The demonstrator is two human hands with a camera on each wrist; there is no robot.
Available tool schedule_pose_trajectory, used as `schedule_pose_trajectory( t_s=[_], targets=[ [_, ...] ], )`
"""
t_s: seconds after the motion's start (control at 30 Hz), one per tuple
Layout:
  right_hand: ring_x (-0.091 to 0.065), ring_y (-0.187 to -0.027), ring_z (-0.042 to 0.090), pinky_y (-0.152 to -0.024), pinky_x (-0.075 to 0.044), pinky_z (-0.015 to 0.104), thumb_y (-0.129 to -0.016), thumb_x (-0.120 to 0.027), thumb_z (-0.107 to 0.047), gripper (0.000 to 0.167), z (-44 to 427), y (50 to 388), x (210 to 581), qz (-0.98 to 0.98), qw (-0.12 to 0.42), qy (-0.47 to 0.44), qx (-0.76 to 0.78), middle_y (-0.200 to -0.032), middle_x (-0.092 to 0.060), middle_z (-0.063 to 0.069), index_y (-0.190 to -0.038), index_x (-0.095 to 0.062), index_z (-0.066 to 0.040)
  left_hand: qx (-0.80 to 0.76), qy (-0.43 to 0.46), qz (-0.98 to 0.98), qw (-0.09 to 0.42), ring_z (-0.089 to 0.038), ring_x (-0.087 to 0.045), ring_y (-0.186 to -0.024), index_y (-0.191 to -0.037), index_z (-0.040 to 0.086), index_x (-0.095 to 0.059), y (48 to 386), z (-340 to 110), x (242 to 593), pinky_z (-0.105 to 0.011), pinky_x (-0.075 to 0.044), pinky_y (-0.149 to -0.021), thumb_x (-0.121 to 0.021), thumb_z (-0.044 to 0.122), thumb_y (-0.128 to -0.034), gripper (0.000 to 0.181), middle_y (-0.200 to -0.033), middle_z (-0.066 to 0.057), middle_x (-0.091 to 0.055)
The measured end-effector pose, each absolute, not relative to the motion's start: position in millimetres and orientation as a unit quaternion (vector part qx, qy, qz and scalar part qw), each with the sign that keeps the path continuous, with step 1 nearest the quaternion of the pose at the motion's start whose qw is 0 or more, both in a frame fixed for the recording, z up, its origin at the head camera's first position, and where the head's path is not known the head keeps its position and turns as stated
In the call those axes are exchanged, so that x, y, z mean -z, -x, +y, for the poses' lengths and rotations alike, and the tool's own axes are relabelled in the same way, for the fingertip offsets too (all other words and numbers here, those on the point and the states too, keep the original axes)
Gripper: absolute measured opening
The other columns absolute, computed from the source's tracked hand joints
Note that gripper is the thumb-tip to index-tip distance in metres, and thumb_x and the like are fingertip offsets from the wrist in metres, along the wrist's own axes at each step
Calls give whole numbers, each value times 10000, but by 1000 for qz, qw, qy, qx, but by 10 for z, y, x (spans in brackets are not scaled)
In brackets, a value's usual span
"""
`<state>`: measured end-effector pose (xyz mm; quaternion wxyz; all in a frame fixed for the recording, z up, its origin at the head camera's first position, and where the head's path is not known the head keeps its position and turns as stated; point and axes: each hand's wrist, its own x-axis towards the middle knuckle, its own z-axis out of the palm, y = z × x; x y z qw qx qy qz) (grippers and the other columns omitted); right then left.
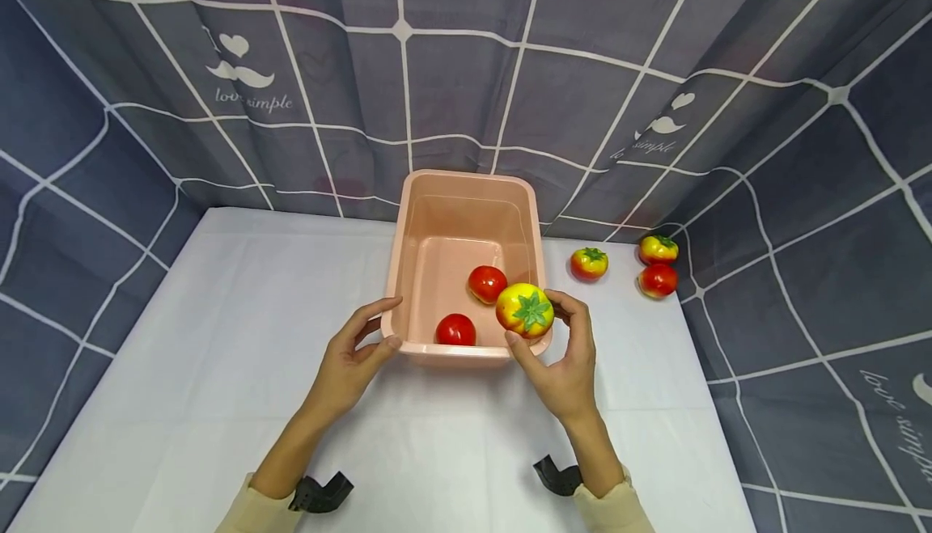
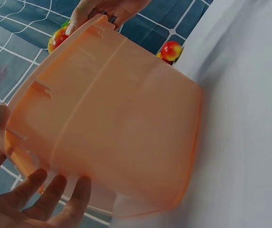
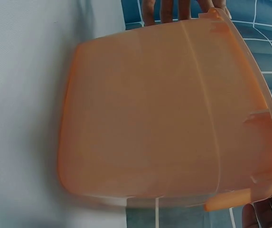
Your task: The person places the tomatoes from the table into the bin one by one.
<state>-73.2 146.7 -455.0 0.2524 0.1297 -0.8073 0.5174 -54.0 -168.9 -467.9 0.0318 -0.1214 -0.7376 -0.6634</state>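
From my end of the feed, both wrist views are mostly filled by the outer wall of the peach plastic bin (image 1: 466, 205), so its contents show only in the head view. There the left hand (image 1: 349, 367) grips the near left corner, thumb and fingers around the rim, some fingers hidden. The right hand (image 1: 571, 367) pinches a yellow-topped fruit (image 1: 524, 310) at the near right corner; I see its star-shaped green calyx, but its far fingers are partly covered, and the right wrist view cuts them off at the edge. Inside lie two glossy, rounded red fruits (image 1: 487, 284), the nearer one's underside lost behind the front rim. Three more fruits (image 1: 588, 264) sit to the right on the faintly creased white cloth (image 1: 255, 315), two of them touching or nearly so. Folds in the grey gridded curtain (image 1: 466, 84) swallow part of its lettering.
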Motion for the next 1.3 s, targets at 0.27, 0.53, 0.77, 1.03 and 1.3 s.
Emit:
schedule_pose_trajectory(
  t_s=[0.27, 0.53, 0.77, 1.03, 1.3],
  targets=[
    [-551, -1312, 201, -1152, -423, 305, -817, -913, -188, 752, 1470, 702, 4552, -821, 225, -133, -507, -1445, -606, 59, -1464, -540, -104, 664, 120, -737, 36, -83, -584, -1388, -1564, 210, -540, 520, -1675, 4702, -213, -632, -932, -708, 41, -1034, 582, -1647, -14, -508],
    [-522, -1344, 205, -1172, -405, 308, -810, -907, -198, 750, 1470, 681, 4557, -821, 215, -137, -511, -1446, -596, 58, -1452, -535, -87, 667, 118, -735, 33, -75, -588, -1382, -1566, 206, -540, 527, -1672, 4705, -215, -634, -930, -712, 34, -1030, 589, -1647, -11, -507],
    [-517, -1355, 213, -1185, -403, 300, -810, -904, -197, 753, 1469, 674, 4574, -820, 217, -139, -510, -1446, -595, 65, -1452, -530, -75, 668, 118, -734, 33, -74, -585, -1391, -1568, 201, -537, 524, -1674, 4713, -219, -635, -936, -710, 31, -1030, 591, -1648, -10, -506],
    [-521, -1361, 230, -1194, -399, 281, -814, -889, -183, 745, 1480, 688, 4605, -815, 226, -152, -512, -1446, -599, 121, -1455, -529, -66, 666, 116, -736, 33, -69, -578, -1398, -1566, 205, -539, 515, -1668, 4700, -211, -632, -929, -714, 38, -1029, 589, -1647, -14, -504],
    [-520, -1375, 239, -1196, -406, 289, -822, -863, -182, 722, 1496, 701, 4634, -809, 234, -163, -514, -1446, -605, 163, -1453, -536, -52, 665, 112, -738, 33, -186, -580, -1410, -1562, 202, -544, 518, -1665, 4691, -217, -631, -954, -717, 41, -1027, 585, -1641, -16, -505]
  ],
)
